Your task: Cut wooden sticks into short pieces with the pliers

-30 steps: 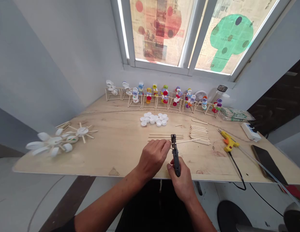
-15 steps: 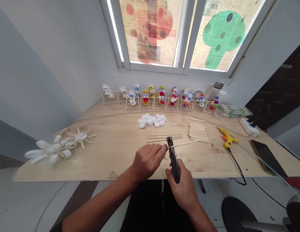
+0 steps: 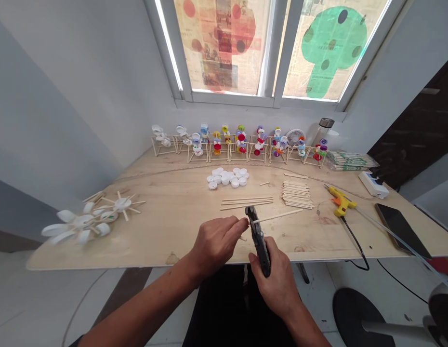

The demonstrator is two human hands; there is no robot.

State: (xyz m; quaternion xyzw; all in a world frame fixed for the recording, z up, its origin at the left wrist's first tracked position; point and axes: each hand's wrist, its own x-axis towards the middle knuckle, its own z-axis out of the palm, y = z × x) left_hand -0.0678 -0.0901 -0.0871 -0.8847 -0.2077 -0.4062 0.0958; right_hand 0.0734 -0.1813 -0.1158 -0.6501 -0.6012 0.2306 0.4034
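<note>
Plywood workbench (image 3: 101, 250) under a papered window (image 3: 267, 48); right hand (image 3: 278, 284) closed around black cutters (image 3: 259, 243), jaws set on a wooden stick (image 3: 278, 216) extending rightward; left hand (image 3: 217, 243) curled, pinching the stick just beside the cutters; beyond the cutters, white bottle caps (image 3: 227, 177) and stacked craft sticks (image 3: 296, 195); to their right, a yellow glue gun (image 3: 341, 202).

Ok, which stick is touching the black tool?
The loose long stick poking out of the black tool. The other sticks lie in neat rows on the table.
</note>
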